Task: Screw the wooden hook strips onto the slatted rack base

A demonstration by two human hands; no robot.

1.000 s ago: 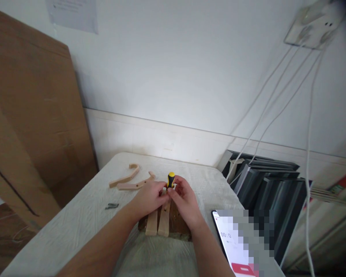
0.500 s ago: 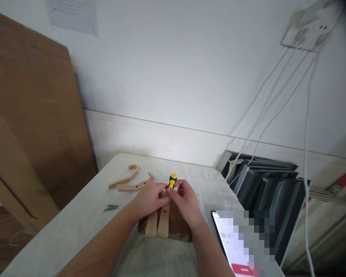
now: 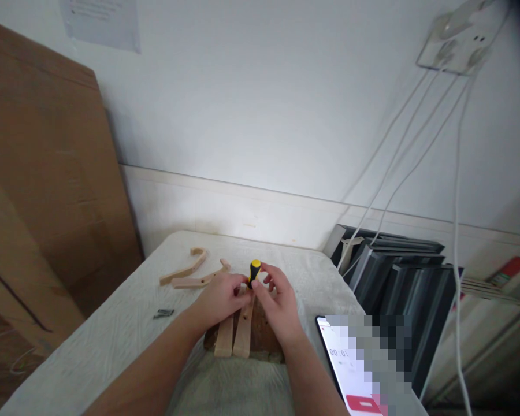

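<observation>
**Writing.** Phone (image 3: 349, 370), front right corner of the worktop (image 3: 112, 346): its screen shows "00:0", the rest is masked. The paper sheet (image 3: 99, 23) on the wall is unreadable.

**In hand.** One screwdriver (image 3: 254, 271) with a yellow-and-black handle stands near upright at the far end of the wooden slats (image 3: 244, 329), mid-worktop. The right hand (image 3: 277, 303) pinches its handle with thumb and forefinger, the other fingers fanned loose. The left hand (image 3: 219, 297) is curled tight at the tool's foot; what it grips is hidden.

**Change since half a second ago.** The handle stands straighter and the right fingers are more spread.

**Count.**
- Slats: two, side by side on one dark board (image 3: 266, 338).
- Curved wooden pieces (image 3: 190, 276): two, lying beyond the left hand.
- Screws (image 3: 163, 313): a small cluster, number unclear.
</observation>
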